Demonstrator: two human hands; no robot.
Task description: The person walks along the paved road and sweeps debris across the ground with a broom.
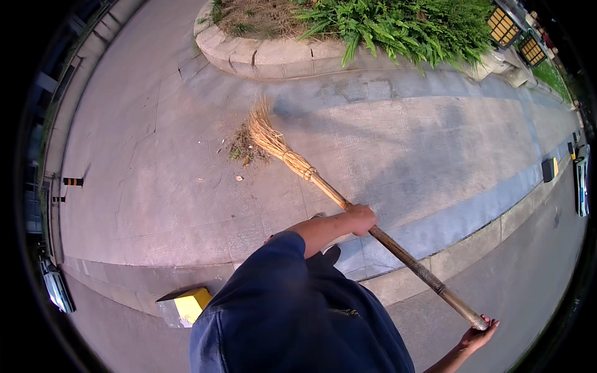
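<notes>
The broom bristles are golden tan, the handle brown with darker mottling; the debris pile is brown flecked with green; the shirt is navy; the ferns are green; the planter edge is pale beige; the post is banded black and orange; the pavement is pinkish grey.

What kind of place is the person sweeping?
Probably an outdoor paved area beside a road. You can see a stone-edged planter with leafy green plants, a kerb, and a car at the left edge.
</notes>
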